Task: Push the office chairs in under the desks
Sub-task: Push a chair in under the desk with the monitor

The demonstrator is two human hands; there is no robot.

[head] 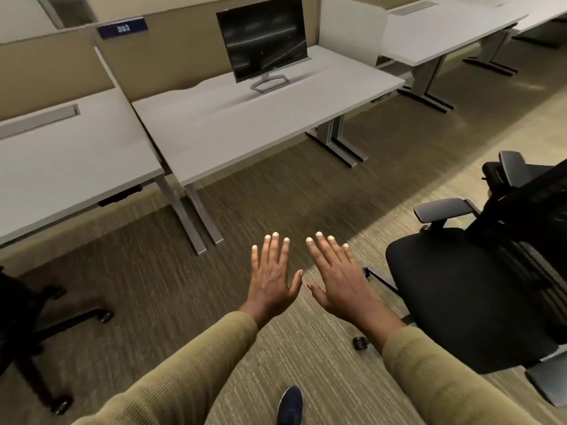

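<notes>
At 12 o'clock: grey desk [245, 130] bearing one dark monitor [262, 38], no chair beneath it. At 3 o'clock: black office chair [466, 296], armrests up, standing on the carpet [184, 286] well clear of the desk. At 9 o'clock: second chair base [46, 326], dark, partly cut off, near a second desk [67, 154]. Centre, low: left hand [271, 277] and right hand [340, 277], side by side, fingers spread flat, backs up, holding nothing, touching neither chair. At 6 o'clock: one dark shoe [290, 404].

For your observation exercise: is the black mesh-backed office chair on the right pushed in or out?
Out: black mesh-backed office chair stands on open carpet, clear of the desks.
</notes>
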